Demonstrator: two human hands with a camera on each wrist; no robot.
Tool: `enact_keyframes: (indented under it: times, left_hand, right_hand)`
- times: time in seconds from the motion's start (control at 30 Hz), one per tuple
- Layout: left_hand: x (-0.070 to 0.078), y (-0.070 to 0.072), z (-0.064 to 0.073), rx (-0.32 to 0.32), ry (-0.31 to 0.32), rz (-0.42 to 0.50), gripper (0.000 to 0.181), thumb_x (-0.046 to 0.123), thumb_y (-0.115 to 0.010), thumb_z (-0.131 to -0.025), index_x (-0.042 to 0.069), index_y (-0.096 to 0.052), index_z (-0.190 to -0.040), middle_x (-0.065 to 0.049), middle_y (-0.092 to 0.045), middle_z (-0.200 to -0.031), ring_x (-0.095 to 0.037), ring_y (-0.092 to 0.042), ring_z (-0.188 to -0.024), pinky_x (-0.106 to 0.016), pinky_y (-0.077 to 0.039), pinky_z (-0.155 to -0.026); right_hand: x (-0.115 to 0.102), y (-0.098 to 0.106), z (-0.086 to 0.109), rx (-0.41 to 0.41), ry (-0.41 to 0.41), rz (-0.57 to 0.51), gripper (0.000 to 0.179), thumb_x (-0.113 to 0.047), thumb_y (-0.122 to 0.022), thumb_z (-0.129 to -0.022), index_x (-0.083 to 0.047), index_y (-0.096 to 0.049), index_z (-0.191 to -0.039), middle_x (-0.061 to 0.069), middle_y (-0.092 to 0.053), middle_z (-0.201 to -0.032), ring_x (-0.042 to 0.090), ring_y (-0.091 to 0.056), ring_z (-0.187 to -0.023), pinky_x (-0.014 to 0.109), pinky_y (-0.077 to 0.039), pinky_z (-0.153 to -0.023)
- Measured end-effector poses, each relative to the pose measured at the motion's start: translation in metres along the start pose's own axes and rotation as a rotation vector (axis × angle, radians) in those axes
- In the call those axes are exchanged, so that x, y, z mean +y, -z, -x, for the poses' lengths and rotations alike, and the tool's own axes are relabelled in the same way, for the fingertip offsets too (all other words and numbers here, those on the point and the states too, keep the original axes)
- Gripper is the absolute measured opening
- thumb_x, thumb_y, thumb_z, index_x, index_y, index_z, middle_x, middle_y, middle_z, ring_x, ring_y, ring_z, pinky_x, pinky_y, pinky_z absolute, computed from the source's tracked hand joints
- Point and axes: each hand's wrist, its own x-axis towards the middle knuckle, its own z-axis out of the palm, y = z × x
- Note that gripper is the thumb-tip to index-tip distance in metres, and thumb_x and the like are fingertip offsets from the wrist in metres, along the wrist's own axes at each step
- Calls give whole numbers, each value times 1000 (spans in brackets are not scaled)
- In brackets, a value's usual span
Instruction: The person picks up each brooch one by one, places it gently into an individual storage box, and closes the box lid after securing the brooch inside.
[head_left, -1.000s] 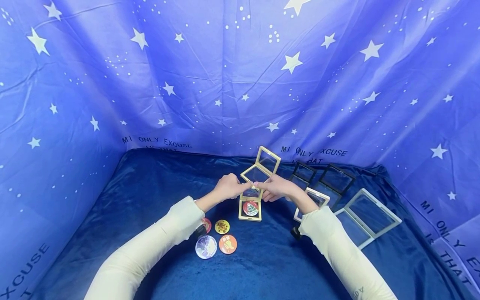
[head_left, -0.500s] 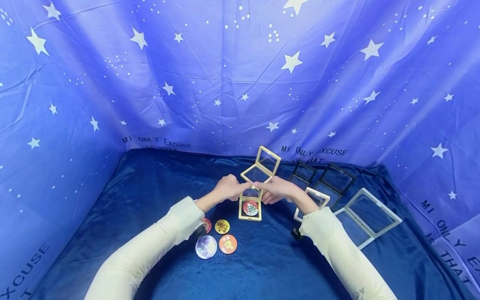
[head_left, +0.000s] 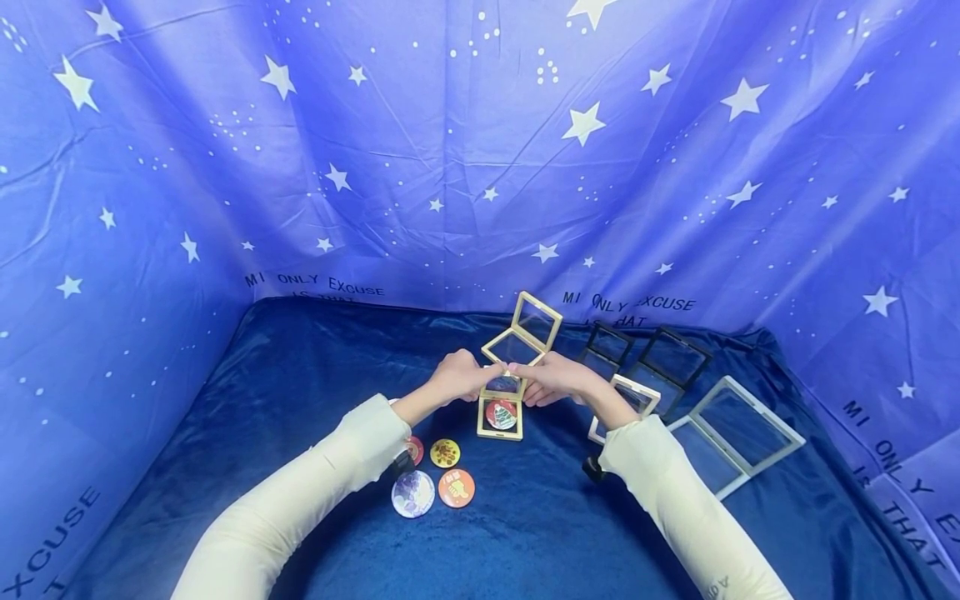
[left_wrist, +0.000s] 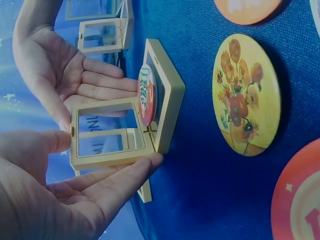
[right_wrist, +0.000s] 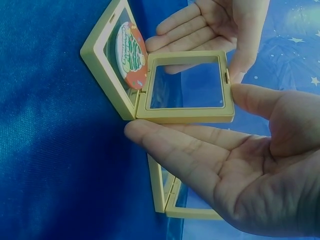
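A small yellow-framed display case (head_left: 499,435) with clear panes stands open in front of me in the head view. On the pane of its lower half lies a round red badge with a green-and-white tree (head_left: 501,414). My left hand (head_left: 457,375) and right hand (head_left: 561,377) hold the raised half from both sides. In the left wrist view, the left thumb (left_wrist: 57,141) touches its top edge while a fingertip meets the hinge end. The right thumb (right_wrist: 250,97) presses the same edge, with fingers stretched along the side to the hinge.
Behind it stands another open yellow case (head_left: 556,333). To the right are black cases (head_left: 678,385), a pale case (head_left: 636,383) and a larger white case (head_left: 767,460). Sunflower (head_left: 445,453), orange (head_left: 456,488), purple-white (head_left: 412,494) and partly covered red (head_left: 416,451) badges lie front left.
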Motion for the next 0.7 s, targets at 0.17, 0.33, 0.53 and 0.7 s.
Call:
enact_keyframes:
  times: [0.17, 0.33, 0.53, 0.7]
  left_hand:
    - [0, 1, -3, -11, 5, -27, 63, 46, -65, -96, 17, -44, -45, 1, -45, -45, -13, -43, -44, -22, -32, -44]
    - [-2, 1, -5, 3, -6, -33, 63, 46, -66, -96, 16, -46, -44, 3, -44, -43, -12, -42, -42, -22, -30, -43]
    - [-6, 1, -8, -7, 1, -30, 63, 47, -66, -96, 17, -45, -45, 5, -42, -41, -12, -42, -43, -22, -30, -44]
    - [-6, 6, -5, -39, -9, -30, 64, 49, -68, -94, 18, -41, -45, 6, -42, -42, -11, -43, -44, -22, -34, -47]
  right_hand:
    - [-1, -1, -2, 4, 11, 0, 61, -44, -49, -106, 11, -63, -129, 27, -73, -114, 37, -72, -108, 44, -57, -94]
    - [-2, -2, -3, 5, 19, 12, 62, -45, -49, -106, 11, -63, -130, 28, -72, -117, 37, -71, -111, 45, -56, -96]
    - [-1, -2, -3, -5, 27, 13, 61, -45, -50, -106, 10, -62, -131, 27, -71, -119, 37, -70, -113, 46, -56, -97]
    - [0, 0, -2, -23, 35, 3, 58, -41, -52, -106, 10, -62, -131, 27, -71, -119, 37, -70, -114, 45, -55, -98]
